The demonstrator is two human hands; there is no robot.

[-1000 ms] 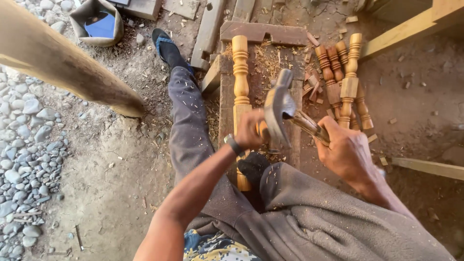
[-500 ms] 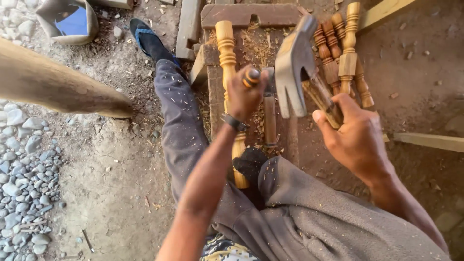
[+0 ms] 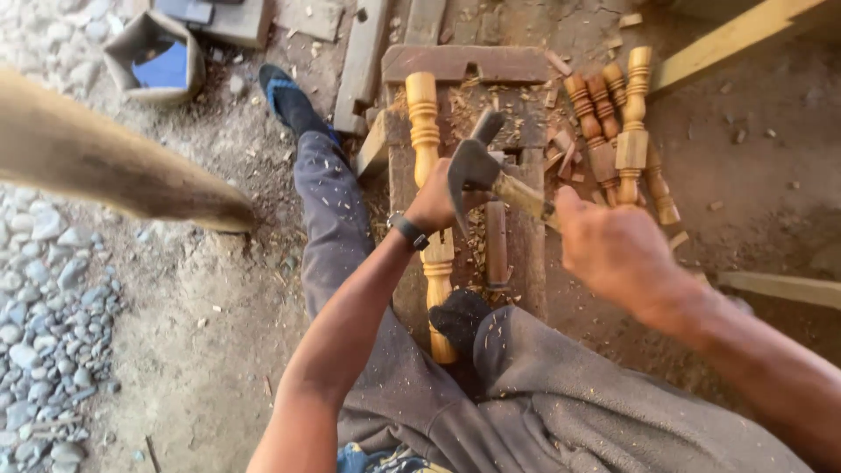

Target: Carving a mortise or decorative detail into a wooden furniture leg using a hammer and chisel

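Gripping hammer (image 3: 477,166), right hand (image 3: 613,250)

left side: bare dirt floor (image 3: 201,289), plenty of room;
right side: stacked turned spindles (image 3: 618,131) crowd the surface (image 3: 526,254) edge;
top: plank scraps (image 3: 363,61) block

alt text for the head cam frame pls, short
Seen from above, a seated person's right hand swings a claw hammer down toward the left hand, which grips a turned wooden spindle lying on a low workbench. More spindles lie to the right amid wood chips.
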